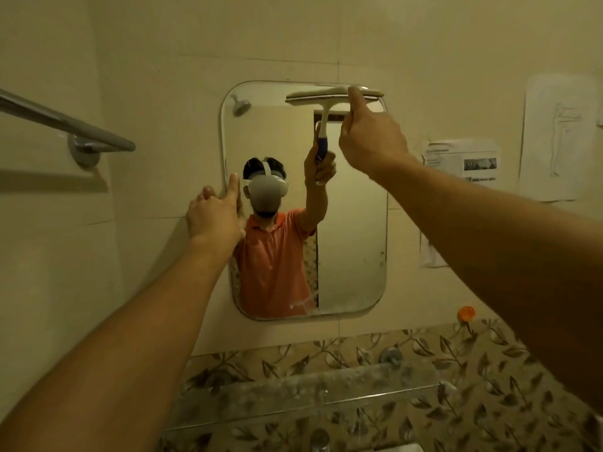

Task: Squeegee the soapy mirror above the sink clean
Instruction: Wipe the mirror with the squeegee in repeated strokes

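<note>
A rounded rectangular mirror [352,239] hangs on the beige tiled wall. My right hand [372,138] grips the squeegee handle, with the thumb up against the white blade head. The squeegee [326,95] lies across the mirror's top right edge, blade horizontal. The handle itself is hidden behind my hand and shows only as a blue and white reflection. My left hand [217,213] rests on the mirror's left edge, fingers straight and thumb up. A streak of soapy foam [301,305] sits near the bottom rim of the glass.
A chrome towel bar [65,123] juts from the wall at the left. Below the mirror runs a glass shelf [310,393] over leaf-patterned tiles. An orange hook [466,314] and taped paper sheets [463,164] sit on the wall at the right.
</note>
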A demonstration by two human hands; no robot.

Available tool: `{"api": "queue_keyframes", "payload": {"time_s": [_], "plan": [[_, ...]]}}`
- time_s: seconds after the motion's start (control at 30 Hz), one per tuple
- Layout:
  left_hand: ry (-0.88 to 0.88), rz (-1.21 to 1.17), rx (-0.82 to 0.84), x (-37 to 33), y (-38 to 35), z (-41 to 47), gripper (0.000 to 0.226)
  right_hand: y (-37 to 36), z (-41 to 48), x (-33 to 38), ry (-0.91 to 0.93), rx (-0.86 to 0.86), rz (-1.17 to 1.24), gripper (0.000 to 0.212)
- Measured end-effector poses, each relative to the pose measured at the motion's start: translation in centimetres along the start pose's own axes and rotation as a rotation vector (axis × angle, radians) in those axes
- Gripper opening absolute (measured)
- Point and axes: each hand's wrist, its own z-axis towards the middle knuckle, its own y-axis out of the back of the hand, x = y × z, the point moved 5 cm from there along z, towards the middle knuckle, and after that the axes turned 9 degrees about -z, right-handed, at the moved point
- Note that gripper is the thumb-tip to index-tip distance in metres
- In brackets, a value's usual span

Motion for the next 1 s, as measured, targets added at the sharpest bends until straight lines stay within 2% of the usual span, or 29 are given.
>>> {"api": "queue_keyframes", "payload": {"time_s": [0.1,0.23,0.37,0.5,0.77,1.0], "plan": [[-0.003,-0.02,-0.005,-0.1,0.0,0.0,0.103,-0.2,0.7,0.2,-0.024,0.013,-0.006,0.057],[-0.011,0.012,-0.002,0.0,-0.1,0.0,0.109,-0.8,-0.5,-0.4,-0.036,0.042,0.01,0.06],[-0.036,0.015,-0.037,-0.1,-0.1,0.1,0.099,-2.4,-3.6,-1.8,-0.069,0.071,0.005,0.065],[-0.016,0.022,-0.016,0.0,-0.3,0.2,0.11,-4.5,-7.2,-3.0,-0.091,0.107,-0.006,0.065],[-0.003,-0.004,-0.021,0.1,-0.3,0.1,0.109,-8.9,-15.2,-5.2,-0.11,0.178,-0.017,0.067],[-0.001,0.005,-0.011,0.0,-0.3,0.2,0.12,-12.6,-23.5,-6.9,-0.107,0.294,-0.046,0.074]]}}
